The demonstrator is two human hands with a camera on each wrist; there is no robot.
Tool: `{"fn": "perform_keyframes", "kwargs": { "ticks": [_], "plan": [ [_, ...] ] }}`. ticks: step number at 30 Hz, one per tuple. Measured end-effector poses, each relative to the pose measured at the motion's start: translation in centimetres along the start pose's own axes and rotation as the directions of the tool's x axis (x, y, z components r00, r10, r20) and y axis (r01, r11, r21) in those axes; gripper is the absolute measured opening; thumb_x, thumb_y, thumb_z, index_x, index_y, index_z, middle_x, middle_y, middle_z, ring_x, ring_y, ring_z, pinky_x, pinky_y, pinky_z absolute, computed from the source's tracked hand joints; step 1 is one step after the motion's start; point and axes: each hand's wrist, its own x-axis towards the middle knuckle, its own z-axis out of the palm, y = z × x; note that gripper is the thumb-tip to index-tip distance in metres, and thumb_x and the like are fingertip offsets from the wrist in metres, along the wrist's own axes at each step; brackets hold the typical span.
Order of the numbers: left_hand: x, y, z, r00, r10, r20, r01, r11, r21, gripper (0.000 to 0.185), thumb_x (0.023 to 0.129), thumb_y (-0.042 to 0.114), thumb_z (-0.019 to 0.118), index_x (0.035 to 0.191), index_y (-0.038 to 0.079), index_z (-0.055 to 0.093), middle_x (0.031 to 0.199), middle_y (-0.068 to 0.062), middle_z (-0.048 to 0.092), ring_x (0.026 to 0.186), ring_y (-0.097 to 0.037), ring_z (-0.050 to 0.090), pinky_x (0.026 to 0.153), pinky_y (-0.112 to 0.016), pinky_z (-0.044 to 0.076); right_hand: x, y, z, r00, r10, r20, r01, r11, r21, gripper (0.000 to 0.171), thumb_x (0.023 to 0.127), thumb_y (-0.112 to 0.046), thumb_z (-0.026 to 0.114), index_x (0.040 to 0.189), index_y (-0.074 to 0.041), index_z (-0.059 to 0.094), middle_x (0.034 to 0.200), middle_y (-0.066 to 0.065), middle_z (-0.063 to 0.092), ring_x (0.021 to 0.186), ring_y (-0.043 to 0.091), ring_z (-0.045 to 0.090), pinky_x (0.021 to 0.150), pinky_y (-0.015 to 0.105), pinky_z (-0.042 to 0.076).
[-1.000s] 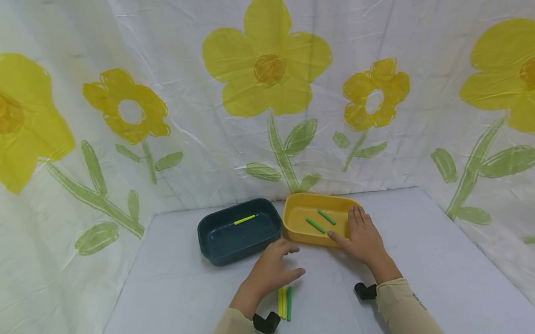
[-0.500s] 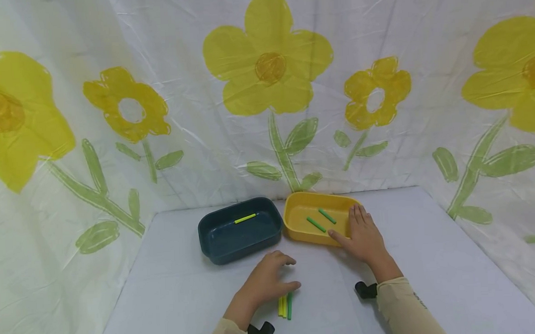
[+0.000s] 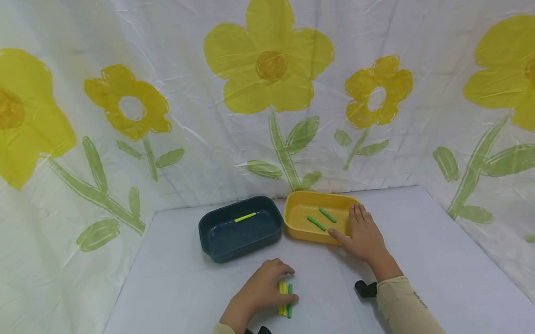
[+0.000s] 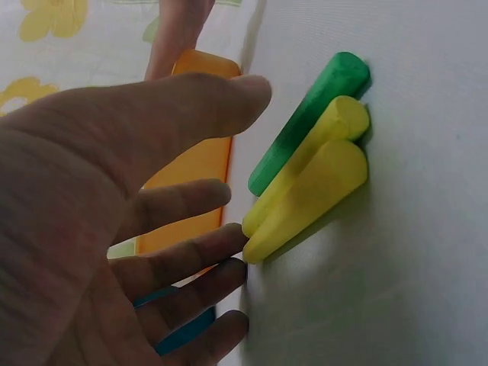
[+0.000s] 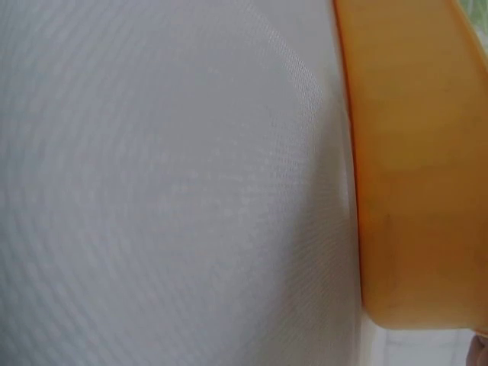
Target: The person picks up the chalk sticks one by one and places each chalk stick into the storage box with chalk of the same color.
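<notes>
Two yellow chalk sticks (image 4: 316,191) lie side by side on the table, with a green chalk stick (image 4: 305,126) beside them. My left hand (image 3: 260,288) hovers right over them, thumb and fingers spread apart; in the head view it partly covers the yellow pair. At the right end of a yellow tray (image 3: 306,236), my right hand (image 3: 366,238) rests on the rim with fingers extended. Inside that tray are two green chalk sticks (image 3: 316,223). The right wrist view shows the tray's outer wall (image 5: 419,191), with barely a fingertip at the lower corner.
Left of the yellow tray stands a dark blue tray (image 3: 240,252), holding one yellow chalk stick (image 3: 245,217). A white cloth covers the table (image 3: 174,295). Behind it hangs a flower-printed curtain (image 3: 204,155).
My left hand has drawn back from beside the blue tray, toward me and down over the loose chalk sticks. My right hand has stayed at the yellow tray.
</notes>
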Motion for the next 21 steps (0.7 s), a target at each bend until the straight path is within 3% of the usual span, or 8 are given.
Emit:
{"fn": "perform_keyframes", "kwargs": {
  "ticks": [8,21],
  "plan": [
    [-0.24,-0.28,0.38,1.000,-0.005,0.029,0.004,0.999,0.034,0.062,0.079,0.062,0.088,0.129,0.028,0.075,0.128,0.010,0.063,0.117,-0.012,0.056,0.107,-0.040,0.054,0.01,-0.01,-0.11,1.000,0.003,0.007,-0.003,1.000,-0.003,0.118,0.099,-0.076,0.048,0.163,0.016,0.010,0.174,0.033,0.009,0.164,0.047,0.006,0.133,0.061,0.007],
    [-0.95,-0.63,0.89,1.000,0.021,0.013,-0.021,1.000,0.021,0.064,0.076,0.062,0.090,0.129,0.029,0.075,0.130,0.010,0.061,0.119,-0.012,0.055,0.108,-0.041,0.053,0.02,-0.08,0.00,1.000,0.006,0.008,-0.006,1.000,0.006,0.119,0.099,-0.078,0.048,0.163,0.016,0.012,0.173,0.033,0.009,0.164,0.047,0.005,0.133,0.062,0.007]
  ]
}}
